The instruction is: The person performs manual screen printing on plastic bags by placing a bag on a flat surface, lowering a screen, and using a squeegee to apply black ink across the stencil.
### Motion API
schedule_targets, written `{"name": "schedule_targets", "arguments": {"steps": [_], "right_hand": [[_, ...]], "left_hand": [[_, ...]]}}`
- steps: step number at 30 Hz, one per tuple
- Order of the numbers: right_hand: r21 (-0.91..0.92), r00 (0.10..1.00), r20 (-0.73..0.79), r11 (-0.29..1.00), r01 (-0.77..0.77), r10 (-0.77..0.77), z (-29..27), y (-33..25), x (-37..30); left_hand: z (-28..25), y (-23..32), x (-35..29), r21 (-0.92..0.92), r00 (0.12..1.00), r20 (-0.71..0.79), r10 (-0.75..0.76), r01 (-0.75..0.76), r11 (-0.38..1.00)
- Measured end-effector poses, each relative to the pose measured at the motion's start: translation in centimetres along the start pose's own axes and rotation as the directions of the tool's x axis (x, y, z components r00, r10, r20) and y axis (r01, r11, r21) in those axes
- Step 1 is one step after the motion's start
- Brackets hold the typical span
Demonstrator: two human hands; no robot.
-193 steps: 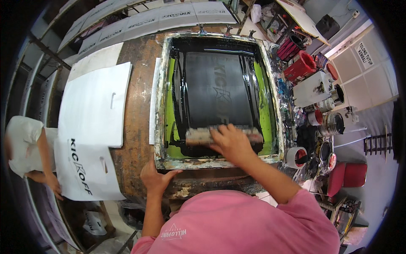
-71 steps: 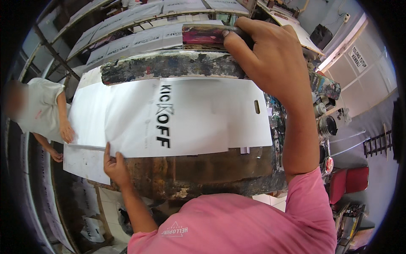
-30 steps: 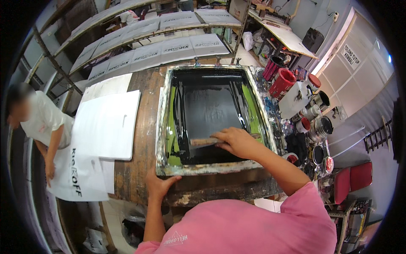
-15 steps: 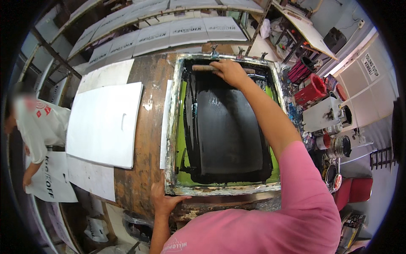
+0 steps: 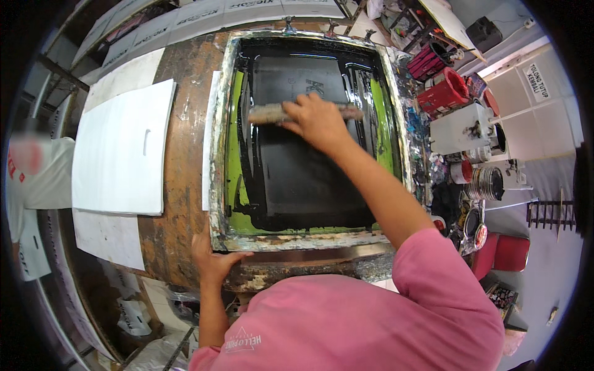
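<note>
My right hand [image 5: 317,123] is closed around a long wooden squeegee [image 5: 266,114], which lies across the upper half of a screen-printing frame [image 5: 297,242]. Black ink [image 5: 297,191] covers most of the mesh inside, with green strips showing along both sides. Behind the squeegee, faint lettering shows in the dark mesh. My left hand [image 5: 213,260] rests at the frame's near left corner, thumb stretched out along the table's front edge and fingers against the frame's side. It grips nothing that I can see.
Left of the frame lies a stack of white sheets [image 5: 120,151] on the stained wooden table [image 5: 185,136]. A co-worker [image 5: 49,173] stands at the far left by racks of printed sheets. Paint-smeared tubs and a red bucket [image 5: 442,89] crowd the right side. Clamps [image 5: 331,27] line the frame's back edge.
My right hand has drawn the squeegee from the frame's back edge toward me. The view has shifted, and the co-worker has turned and moved. My left hand stays at the corner.
</note>
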State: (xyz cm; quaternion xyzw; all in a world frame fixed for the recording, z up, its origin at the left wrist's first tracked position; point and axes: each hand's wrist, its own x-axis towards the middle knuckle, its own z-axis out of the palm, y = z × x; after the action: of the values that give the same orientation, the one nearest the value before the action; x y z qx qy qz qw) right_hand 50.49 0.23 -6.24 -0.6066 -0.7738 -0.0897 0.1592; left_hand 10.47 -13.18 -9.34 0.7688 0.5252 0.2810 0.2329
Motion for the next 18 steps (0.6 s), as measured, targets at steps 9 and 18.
{"name": "schedule_targets", "arguments": {"steps": [9,18], "right_hand": [[0.178,0.989,0.132,0.98,-0.092,0.068,-7.7,-11.3,-13.7],[0.176,0.969,0.222,0.972,-0.153,0.112,-11.2,-13.4,-14.8]], "left_hand": [[0.1,0.2,-0.1,-0.024,0.999,-0.013,-0.051,0.051,0.998],[0.2,0.2,-0.2,-0.067,0.997,-0.032,-0.068,0.065,0.996]]}}
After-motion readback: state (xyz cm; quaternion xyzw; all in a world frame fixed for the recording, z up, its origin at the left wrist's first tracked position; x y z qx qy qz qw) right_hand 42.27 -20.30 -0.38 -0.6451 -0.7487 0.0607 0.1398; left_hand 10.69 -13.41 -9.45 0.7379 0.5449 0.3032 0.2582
